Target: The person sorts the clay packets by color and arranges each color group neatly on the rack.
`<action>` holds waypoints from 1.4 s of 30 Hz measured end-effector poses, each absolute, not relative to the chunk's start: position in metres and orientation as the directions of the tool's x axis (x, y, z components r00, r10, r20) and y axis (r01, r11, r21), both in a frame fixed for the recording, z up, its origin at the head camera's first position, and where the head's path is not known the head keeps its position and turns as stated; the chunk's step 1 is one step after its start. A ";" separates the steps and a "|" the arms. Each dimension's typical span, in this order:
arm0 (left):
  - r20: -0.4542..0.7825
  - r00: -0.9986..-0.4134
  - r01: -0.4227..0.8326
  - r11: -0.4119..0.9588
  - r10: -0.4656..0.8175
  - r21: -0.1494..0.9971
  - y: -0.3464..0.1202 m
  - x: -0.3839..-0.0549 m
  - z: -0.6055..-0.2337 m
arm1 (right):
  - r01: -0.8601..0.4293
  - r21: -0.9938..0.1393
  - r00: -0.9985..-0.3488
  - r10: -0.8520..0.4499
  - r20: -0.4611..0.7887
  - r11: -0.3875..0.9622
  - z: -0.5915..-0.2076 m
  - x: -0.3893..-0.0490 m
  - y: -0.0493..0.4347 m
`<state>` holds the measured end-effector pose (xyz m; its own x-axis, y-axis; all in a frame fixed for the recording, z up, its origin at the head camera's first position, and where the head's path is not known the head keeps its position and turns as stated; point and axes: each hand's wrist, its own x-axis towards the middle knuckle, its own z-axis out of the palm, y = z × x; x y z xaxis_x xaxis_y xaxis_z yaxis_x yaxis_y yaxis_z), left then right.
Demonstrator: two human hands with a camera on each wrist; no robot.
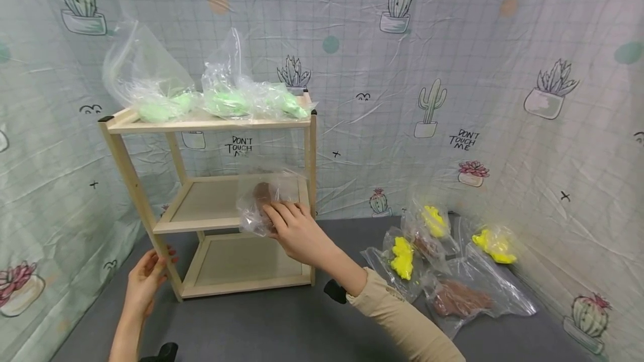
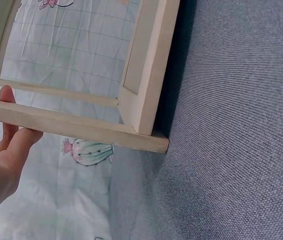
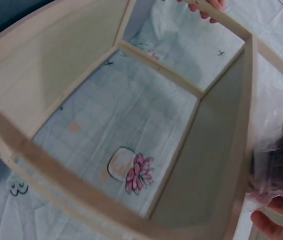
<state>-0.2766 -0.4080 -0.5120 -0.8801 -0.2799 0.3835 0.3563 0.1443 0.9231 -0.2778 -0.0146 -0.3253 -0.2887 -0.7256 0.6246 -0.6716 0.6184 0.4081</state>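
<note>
A three-tier wooden shelf rack [image 1: 231, 224] stands on the grey surface. My left hand [image 1: 143, 281] grips its front left post [image 2: 81, 127] low down, thumb on one side and fingers on the other in the left wrist view. My right hand [image 1: 302, 233] holds a clear plastic bag with a brown lump [image 1: 262, 191] in front of the middle shelf's right part. In the right wrist view, the bagged lump [image 3: 276, 165] is beside the middle shelf's edge, between the thumb and fingers. Whether it touches the shelf I cannot tell.
Several clear bags with light green lumps [image 1: 228, 104] sit on the top shelf. To the right lie bags with yellow lumps [image 1: 402, 258] and a bag with a brown lump [image 1: 460, 298]. A cactus-print curtain [image 1: 352, 155] hangs behind and at both sides.
</note>
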 end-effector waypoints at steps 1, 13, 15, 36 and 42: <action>0.377 -0.882 0.352 0.139 -0.282 0.926 -0.408 -0.276 -0.513 | -0.673 0.409 -0.287 -0.728 0.623 0.616 -0.325 -0.279 -0.018; 0.374 -0.873 0.350 0.132 -0.313 0.928 -0.405 -0.274 -0.515 | -0.684 0.404 -0.313 -0.746 0.588 0.607 -0.323 -0.284 -0.068; 0.370 -0.873 0.352 0.113 -0.319 0.929 -0.406 -0.273 -0.514 | -0.698 0.367 -0.360 -0.744 0.562 0.615 -0.322 -0.284 -0.076; 0.394 -0.857 0.401 0.050 -0.334 0.915 -0.410 -0.282 -0.509 | -0.739 0.226 -0.544 -0.760 0.356 0.635 -0.304 -0.289 -0.142; 0.356 -0.852 0.363 0.056 -0.384 0.930 -0.403 -0.282 -0.513 | -0.743 0.152 -0.586 -0.744 0.320 0.651 -0.306 -0.288 -0.150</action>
<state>-0.2825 -0.4031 -0.5129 -0.8522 -0.3836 0.3558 0.3629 0.0563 0.9301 -0.2880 -0.1496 -0.3064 -0.5862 -0.7441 0.3204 -0.7435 0.6512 0.1522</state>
